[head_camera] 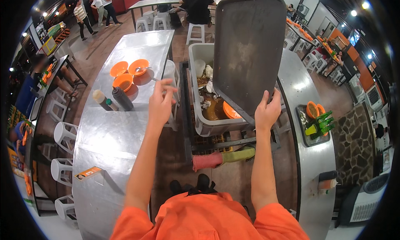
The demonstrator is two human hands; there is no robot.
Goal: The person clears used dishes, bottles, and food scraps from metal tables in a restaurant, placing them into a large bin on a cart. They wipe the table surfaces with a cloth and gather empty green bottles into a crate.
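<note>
My right hand (pixel 267 110) grips the lower right edge of a dark serving tray (pixel 248 49), which stands tilted up over a grey plastic tub (pixel 215 127). Over the left metal table's edge, my left hand (pixel 162 98) has fingers bent around the end of what looks like a spoon handle (pixel 154 79); its far end is blurred. In the tub are brown liquid, crumpled white tissues (pixel 209 73), a clear plastic cup (pixel 199 67) and an orange dish (pixel 230 111). Three orange bowls (pixel 119 69) stand on the left table, one with a metal spoon (pixel 138 69) in it.
The tub rests on a cart with pink (pixel 207 161) and green cloths (pixel 239 154) on its bar. Sauce bottles (pixel 122 98) stand on the left table (pixel 109 130). On the right table (pixel 312 158), a tray (pixel 312 142) holds green bottles (pixel 325 124) and orange bowls. White stools and several people are farther off.
</note>
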